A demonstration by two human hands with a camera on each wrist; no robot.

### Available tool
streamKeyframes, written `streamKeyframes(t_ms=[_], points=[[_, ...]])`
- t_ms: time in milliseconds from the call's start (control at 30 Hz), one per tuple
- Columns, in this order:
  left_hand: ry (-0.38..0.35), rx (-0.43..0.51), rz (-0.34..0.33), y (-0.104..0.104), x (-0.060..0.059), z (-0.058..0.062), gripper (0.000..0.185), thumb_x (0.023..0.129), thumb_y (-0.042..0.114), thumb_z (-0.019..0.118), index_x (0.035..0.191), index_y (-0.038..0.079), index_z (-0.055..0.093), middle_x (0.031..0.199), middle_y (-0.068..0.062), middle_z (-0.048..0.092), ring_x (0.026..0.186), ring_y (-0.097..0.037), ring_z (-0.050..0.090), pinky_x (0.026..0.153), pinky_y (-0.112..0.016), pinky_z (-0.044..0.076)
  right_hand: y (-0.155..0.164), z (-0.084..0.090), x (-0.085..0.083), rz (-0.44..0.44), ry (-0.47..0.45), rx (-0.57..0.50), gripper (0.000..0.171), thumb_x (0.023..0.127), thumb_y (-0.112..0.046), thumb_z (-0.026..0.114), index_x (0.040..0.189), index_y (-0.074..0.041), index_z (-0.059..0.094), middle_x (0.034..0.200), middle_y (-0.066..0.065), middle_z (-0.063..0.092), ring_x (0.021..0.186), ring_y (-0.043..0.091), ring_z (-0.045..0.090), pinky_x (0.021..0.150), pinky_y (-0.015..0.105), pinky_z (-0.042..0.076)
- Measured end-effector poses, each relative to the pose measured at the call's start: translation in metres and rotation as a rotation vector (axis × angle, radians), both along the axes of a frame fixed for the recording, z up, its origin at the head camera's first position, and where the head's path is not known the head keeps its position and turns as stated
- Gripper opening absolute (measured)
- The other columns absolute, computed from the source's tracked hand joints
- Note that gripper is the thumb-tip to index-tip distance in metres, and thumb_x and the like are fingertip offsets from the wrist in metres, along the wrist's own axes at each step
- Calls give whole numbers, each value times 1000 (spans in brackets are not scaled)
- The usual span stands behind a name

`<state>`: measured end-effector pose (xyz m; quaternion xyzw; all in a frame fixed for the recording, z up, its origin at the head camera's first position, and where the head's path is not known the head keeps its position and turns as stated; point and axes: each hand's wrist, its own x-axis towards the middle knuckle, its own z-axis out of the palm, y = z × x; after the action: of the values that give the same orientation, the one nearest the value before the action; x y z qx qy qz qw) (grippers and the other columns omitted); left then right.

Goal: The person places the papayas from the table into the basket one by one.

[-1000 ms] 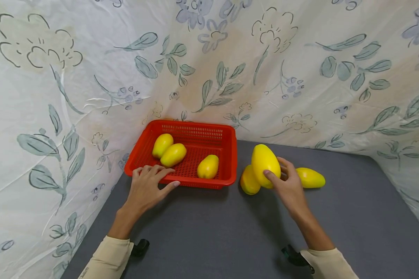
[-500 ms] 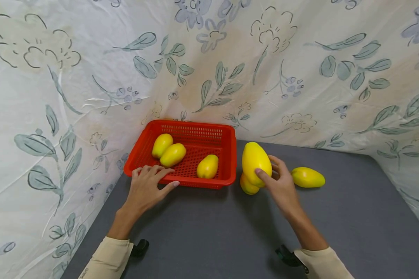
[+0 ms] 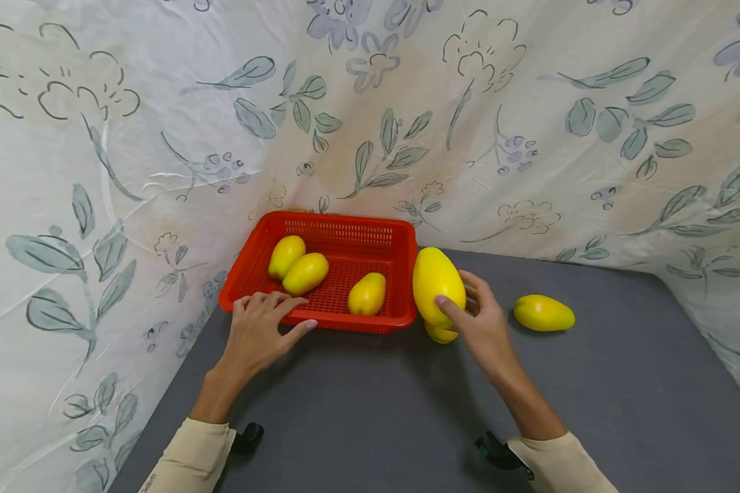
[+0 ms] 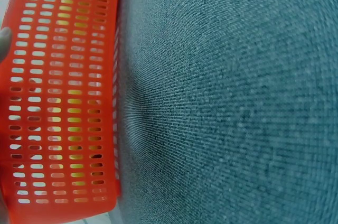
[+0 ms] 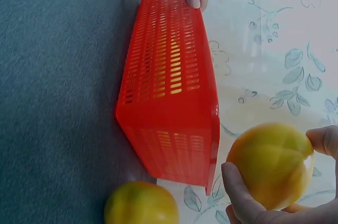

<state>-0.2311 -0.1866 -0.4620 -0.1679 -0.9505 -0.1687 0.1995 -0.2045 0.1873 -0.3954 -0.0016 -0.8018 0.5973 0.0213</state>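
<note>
Fingers of right hand (image 3: 477,329) curled round smooth oval mango (image 3: 438,286), left hand (image 3: 260,327) flat on perforated basket (image 3: 401,260)

Left hand (image 3: 260,327): palm down, fingers spread and nearly straight, thumb out to the side, wrist bent slightly back | left forearm: angled in from lower left, cream sleeve to the wrist | right hand (image 3: 477,322): raised, thumb and fingers curled in a grip | right forearm: bare, angled from lower right
</note>
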Motion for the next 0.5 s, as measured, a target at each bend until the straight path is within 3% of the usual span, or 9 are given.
streamKeyframes(t_ms=[500], points=[[-4,1,-4,-1,1,-2,55,92,60,71,132,23,75,127,-10,68,115,-37,57,103,-62,34,-23,-1,-1,28,19,6,78,100,-45,73,164,-23,34,158,12,45,139,33,55,97,44,60]])
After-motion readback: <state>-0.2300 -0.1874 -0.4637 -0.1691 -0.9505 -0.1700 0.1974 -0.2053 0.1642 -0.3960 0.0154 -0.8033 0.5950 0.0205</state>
